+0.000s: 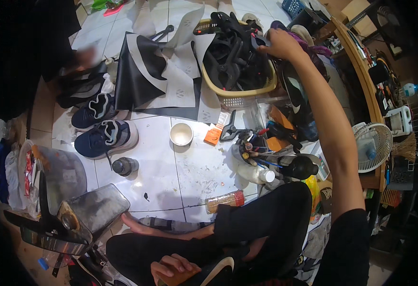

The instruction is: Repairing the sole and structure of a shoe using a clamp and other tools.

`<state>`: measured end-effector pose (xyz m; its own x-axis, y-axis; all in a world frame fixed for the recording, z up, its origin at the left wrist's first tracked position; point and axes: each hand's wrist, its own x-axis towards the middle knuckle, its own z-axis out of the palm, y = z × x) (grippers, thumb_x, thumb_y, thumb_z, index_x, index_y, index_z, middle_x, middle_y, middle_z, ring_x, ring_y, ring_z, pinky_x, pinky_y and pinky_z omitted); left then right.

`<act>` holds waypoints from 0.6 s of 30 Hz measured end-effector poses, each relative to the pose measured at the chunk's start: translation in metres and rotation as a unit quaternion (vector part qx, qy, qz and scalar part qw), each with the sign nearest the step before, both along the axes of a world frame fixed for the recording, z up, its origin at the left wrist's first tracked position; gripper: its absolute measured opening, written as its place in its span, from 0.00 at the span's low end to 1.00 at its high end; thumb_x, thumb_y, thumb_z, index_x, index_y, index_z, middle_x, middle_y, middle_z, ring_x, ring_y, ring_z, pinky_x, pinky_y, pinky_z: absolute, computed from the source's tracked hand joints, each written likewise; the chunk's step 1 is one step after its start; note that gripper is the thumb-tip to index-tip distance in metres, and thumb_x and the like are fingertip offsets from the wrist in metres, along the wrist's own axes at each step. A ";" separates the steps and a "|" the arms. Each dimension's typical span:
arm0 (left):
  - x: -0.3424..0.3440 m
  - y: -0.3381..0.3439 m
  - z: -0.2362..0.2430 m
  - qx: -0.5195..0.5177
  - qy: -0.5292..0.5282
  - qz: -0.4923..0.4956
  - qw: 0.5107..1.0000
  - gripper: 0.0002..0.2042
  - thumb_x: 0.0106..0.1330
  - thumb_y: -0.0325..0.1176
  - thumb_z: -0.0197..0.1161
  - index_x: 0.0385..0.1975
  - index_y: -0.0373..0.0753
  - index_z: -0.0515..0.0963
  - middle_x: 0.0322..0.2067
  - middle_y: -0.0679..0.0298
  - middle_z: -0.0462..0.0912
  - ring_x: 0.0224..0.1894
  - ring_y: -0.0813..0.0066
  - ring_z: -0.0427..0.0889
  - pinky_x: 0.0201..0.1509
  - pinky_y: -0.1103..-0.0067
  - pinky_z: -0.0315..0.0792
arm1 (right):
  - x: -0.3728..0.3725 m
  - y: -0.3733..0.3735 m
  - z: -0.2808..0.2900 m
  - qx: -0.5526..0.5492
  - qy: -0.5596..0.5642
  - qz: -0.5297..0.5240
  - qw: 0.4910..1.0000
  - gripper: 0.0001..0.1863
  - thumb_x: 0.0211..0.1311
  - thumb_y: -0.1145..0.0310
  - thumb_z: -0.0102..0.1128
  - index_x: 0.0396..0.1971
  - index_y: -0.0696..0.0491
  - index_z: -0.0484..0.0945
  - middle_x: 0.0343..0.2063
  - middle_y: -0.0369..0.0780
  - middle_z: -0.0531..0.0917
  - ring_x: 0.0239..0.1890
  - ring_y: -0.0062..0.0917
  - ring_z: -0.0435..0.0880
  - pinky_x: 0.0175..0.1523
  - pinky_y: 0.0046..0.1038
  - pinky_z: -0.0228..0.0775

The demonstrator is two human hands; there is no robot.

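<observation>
Pale-yellow perforated plastic basket (240, 91) sat around 12 o'clock, crammed with chunky, smooth black clamps (230, 71). Right hand (284, 44) was way out at 1 o'clock, arm (324, 102) stretched long, fingers bent by the clamps; couldn't tell if it had one. Left hand (173, 268) was curled at 6 beside a cream-edged dark piece (221, 270), grip mostly hidden.

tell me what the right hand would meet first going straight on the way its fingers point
Probably the black clamps heaped in the yellow basket; the right hand is at their edge, perhaps touching one, though depth is unclear.
</observation>
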<state>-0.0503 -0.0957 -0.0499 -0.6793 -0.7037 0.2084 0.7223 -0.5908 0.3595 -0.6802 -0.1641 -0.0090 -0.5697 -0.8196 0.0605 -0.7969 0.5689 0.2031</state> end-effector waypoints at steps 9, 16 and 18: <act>0.005 0.003 0.000 -0.002 0.020 -0.008 1.000 0.33 0.64 0.49 0.71 0.56 0.28 0.69 0.52 0.42 0.69 0.57 0.47 0.71 0.60 0.52 0.75 | 0.148 0.149 -0.002 0.250 -0.268 -0.048 0.929 0.29 0.52 0.57 0.74 0.50 0.58 0.77 0.44 0.53 0.85 0.46 0.49 0.87 0.53 0.44 0.79; 0.001 0.002 -0.004 -0.007 0.043 -0.021 0.999 0.33 0.64 0.49 0.72 0.57 0.27 0.69 0.55 0.41 0.68 0.61 0.45 0.70 0.62 0.54 0.73 | 0.141 0.154 0.023 0.022 -0.284 0.015 0.959 0.21 0.59 0.67 0.68 0.50 0.59 0.76 0.43 0.56 0.83 0.48 0.54 0.83 0.53 0.48 0.75; 0.000 0.004 -0.003 0.007 0.034 -0.017 0.999 0.33 0.64 0.49 0.71 0.57 0.27 0.69 0.55 0.41 0.68 0.61 0.45 0.70 0.62 0.54 0.73 | 0.131 0.127 0.030 -0.065 -0.203 0.038 0.976 0.21 0.60 0.66 0.68 0.50 0.61 0.76 0.44 0.55 0.81 0.51 0.52 0.81 0.55 0.45 0.73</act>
